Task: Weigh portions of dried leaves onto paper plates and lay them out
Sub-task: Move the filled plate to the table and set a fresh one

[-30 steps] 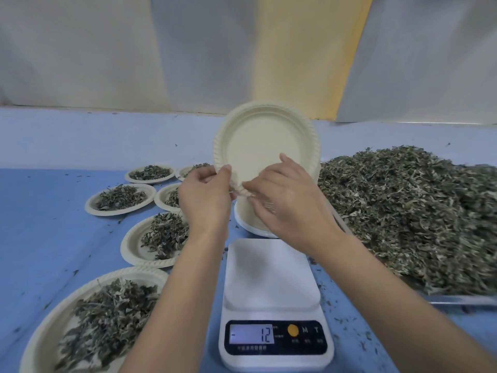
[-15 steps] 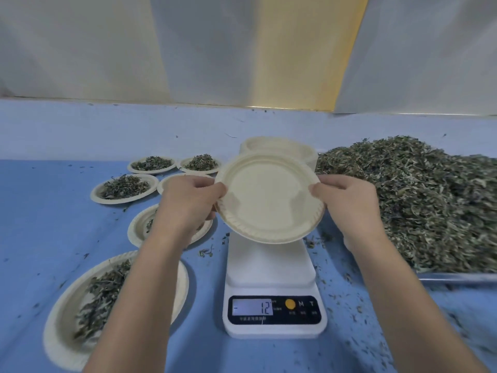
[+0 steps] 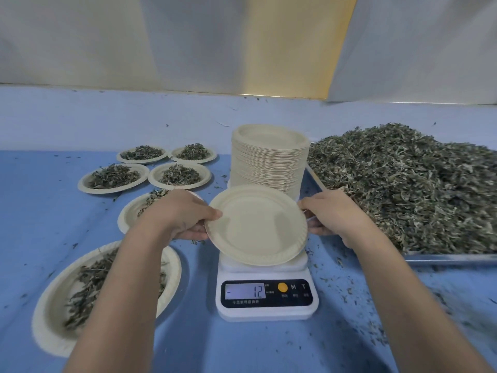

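Dried leaves [image 3: 114, 175] fill six paper plates [image 3: 84, 184]. Left hand [image 3: 185, 214] and right hand [image 3: 331, 214] pinch an empty plate [image 3: 255, 224] over the scale [image 3: 266, 310]; a big pile [image 3: 403, 189] waits.

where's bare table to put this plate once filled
Bare blue table lies left of the leaf-filled paper plates and beyond them. A smaller patch sits in front of the white digital scale under the held cream paper plate. Crowded: the metal tray of dried leaves fills the right, the paper plate stack the middle.
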The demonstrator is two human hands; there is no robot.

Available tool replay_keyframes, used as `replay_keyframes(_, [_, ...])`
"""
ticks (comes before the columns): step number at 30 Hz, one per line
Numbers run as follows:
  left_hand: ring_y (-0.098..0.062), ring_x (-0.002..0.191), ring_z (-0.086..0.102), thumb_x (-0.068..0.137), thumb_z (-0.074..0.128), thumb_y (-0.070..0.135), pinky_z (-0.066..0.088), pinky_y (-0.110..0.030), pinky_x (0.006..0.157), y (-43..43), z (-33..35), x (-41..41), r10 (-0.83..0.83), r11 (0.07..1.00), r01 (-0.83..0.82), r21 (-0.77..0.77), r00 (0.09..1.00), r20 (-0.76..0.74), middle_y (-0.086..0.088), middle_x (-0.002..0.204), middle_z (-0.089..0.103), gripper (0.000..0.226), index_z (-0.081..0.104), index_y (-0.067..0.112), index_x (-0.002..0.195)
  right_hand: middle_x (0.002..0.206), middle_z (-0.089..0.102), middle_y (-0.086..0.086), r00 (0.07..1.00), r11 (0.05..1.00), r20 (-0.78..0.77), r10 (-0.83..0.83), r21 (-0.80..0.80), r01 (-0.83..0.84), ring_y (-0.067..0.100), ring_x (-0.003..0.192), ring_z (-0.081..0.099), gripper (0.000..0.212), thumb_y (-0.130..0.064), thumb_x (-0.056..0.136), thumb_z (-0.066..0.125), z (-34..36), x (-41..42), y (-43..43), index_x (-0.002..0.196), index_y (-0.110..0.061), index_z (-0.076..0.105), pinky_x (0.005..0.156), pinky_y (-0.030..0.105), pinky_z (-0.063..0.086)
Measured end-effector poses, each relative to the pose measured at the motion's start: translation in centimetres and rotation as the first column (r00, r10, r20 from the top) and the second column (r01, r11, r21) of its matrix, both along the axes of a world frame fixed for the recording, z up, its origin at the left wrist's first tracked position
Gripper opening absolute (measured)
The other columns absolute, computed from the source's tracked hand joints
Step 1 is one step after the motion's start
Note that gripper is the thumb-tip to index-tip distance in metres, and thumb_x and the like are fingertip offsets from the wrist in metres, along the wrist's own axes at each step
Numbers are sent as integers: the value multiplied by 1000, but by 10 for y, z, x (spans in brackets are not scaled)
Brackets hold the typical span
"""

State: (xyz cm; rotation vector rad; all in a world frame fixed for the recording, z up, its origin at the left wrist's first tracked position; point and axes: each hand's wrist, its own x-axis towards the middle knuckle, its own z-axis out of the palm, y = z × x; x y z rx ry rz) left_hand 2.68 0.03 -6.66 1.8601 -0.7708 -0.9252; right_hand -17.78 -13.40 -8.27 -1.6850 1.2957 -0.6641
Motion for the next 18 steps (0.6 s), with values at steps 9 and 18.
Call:
replay_keyframes(9, [-15, 44, 64, 89, 64, 25, 52, -22, 42, -6, -8, 0, -1, 1000, 1, 19, 1000, -11, -7, 55, 66, 27, 64, -1, 92, 70, 67, 9, 998, 998, 28, -59, 32, 58, 15, 55, 60, 22, -17, 89, 59, -8, 1, -3, 78, -1, 69, 45, 21, 50])
replay_keyframes(18, [-20, 57, 64, 92, 60, 28, 53, -22, 44, -5, -12, -2, -6, 997, 8, 79, 1000, -25, -17, 77, 68, 35, 63, -5, 103, 67, 65, 8, 999, 998, 16, -49, 38, 48, 17, 53, 58, 21, -17, 89, 58, -11, 4, -4, 82, 0, 68, 48, 22, 53])
